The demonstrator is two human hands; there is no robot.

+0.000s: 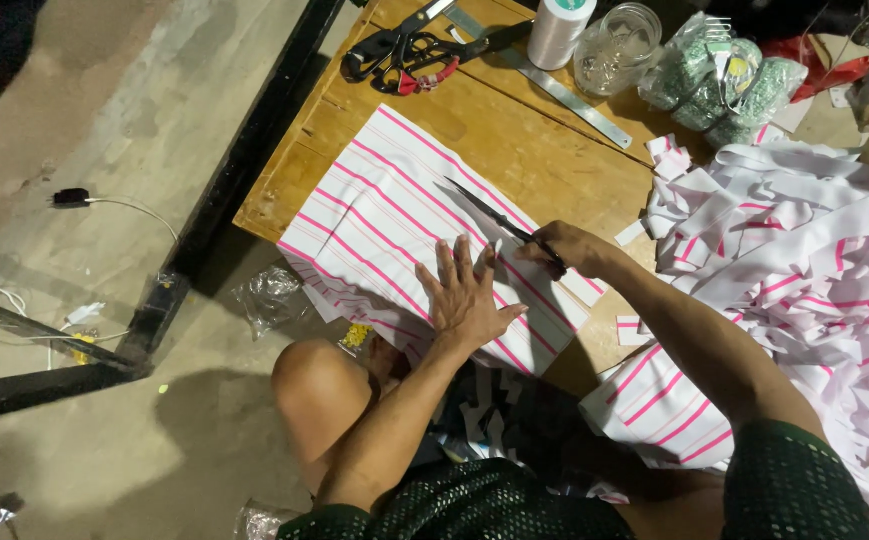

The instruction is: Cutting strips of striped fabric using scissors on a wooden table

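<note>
At centre frame, the left hand is pressing flat, fingers spread, on the striped fabric lying on the worktop; the right hand is gripping open scissors. Those blades are pointing close past the fingertips and could nick them.

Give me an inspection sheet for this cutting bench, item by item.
Surface: wooden table, worn.
Job's things: striped fabric lies flat; scissors open on it.
Clutter: pile of cut strips, spare scissors, metal ruler, thread cone, clear jar.
Grippers: left hand pressed flat on fabric; right hand grips scissors.
Cables: white cable with plug on floor.
Surroundings: concrete floor, black frame.
</note>
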